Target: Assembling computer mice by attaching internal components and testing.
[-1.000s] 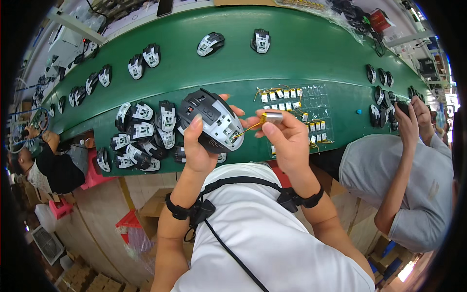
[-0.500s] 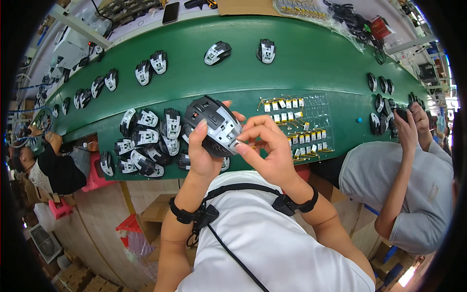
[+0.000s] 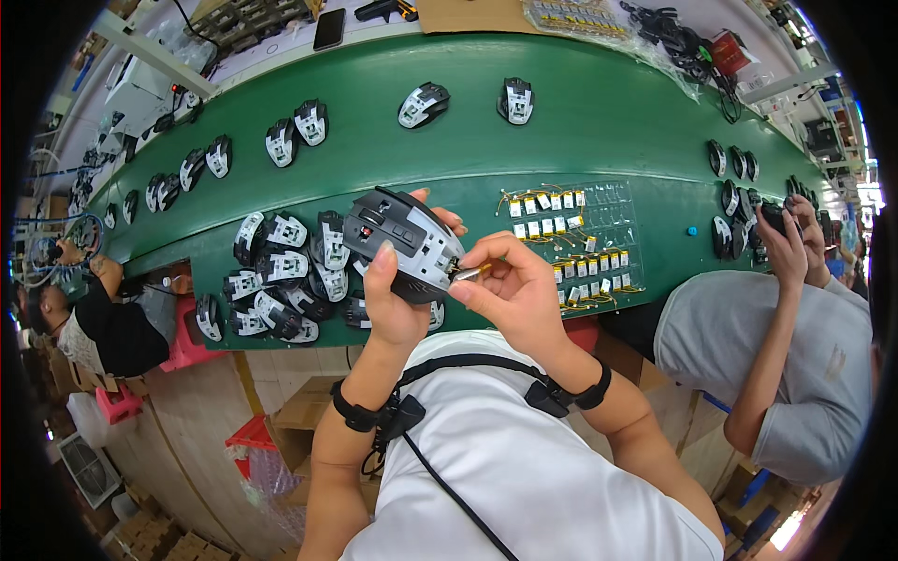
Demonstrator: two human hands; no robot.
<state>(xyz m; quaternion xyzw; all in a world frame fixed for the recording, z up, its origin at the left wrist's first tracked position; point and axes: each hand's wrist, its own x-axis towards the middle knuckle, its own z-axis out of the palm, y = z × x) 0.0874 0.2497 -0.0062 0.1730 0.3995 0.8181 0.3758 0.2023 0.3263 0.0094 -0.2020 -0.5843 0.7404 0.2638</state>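
My left hand (image 3: 391, 304) is closed around a black and grey computer mouse (image 3: 404, 236), held tilted above the green bench, its thumb on the near side and fingertips showing past the far side. At the mouse's right end, my right hand (image 3: 519, 292) pinches a small battery (image 3: 471, 273) between thumb and fingers. The battery lies against or just beside an opening in the shell; its wires are too small to follow. Left of my hands, a cluster of similar mice (image 3: 282, 266) lies on the bench. Right of them, a clear plastic tray (image 3: 613, 217) carries rows of wired batteries (image 3: 533, 229).
Spaced-out mice (image 3: 424, 105) lie along the green belt (image 3: 365, 140) beyond the bench. A phone (image 3: 329, 29) rests on the far ledge. At right, a co-worker in a grey shirt (image 3: 748, 327) holds a dark object near more mice. Another person (image 3: 103, 327) sits at far left.
The mouse has shifted slightly left and turned a little in my left hand. My right fingers have drawn back slightly, so the battery shows more. The view has shifted slightly.
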